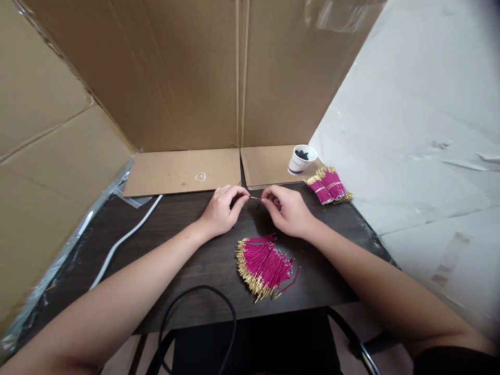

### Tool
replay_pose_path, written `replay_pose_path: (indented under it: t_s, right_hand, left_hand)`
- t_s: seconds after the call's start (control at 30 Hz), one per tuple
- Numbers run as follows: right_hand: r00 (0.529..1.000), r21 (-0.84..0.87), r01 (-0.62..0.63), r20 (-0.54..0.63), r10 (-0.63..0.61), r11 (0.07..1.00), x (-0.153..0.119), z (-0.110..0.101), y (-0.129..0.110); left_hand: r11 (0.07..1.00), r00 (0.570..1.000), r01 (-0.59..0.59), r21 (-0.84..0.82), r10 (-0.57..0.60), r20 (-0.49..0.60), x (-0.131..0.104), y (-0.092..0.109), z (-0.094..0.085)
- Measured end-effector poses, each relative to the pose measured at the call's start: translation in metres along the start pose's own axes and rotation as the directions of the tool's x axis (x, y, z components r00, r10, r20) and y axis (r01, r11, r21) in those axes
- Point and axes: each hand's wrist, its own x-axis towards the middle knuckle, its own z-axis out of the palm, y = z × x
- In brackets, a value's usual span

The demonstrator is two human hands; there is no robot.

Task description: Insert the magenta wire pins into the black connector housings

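Between my two hands stretches a short thin magenta wire with a gold tip [254,197]. The fingers of my left hand [224,209] are pinched at its gold end; whether they also hold a small part is hidden. My right hand [288,209] closes thumb and fingers on the magenta end. A small dark piece shows just below the wire, too blurred to name. Nearer to me lies a loose fanned pile of magenta wires [265,263], gold tips pointing left and toward me. One wire lies slightly apart at the pile's right side.
At the back right stands a white paper cup [302,159] holding small black pieces. Banded bundles of magenta wires [328,185] lie beside it. A white rubber band [200,177] rests on the cardboard. A pale cable [125,237] runs along the left; a black cable [197,288] loops in front.
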Motion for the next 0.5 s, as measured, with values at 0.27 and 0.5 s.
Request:
replay_pose_path:
  t_s: [0.27, 0.5]
  right_hand:
    - [1.000, -0.047, -0.006, 0.013, 0.006, 0.999, 0.0002, -0.0008, 0.0003]
    - [0.999, -0.051, 0.051, 0.005, -0.051, 0.997, -0.0002, 0.0007, -0.0011]
  left_hand:
    - [0.998, 0.998, -0.058, 0.011, 0.058, 0.005, -0.0004, -0.0003, 0.0003]
    - [0.996, 0.995, -0.083, 0.019, 0.081, 0.061, -0.0005, 0.0011, 0.0001]
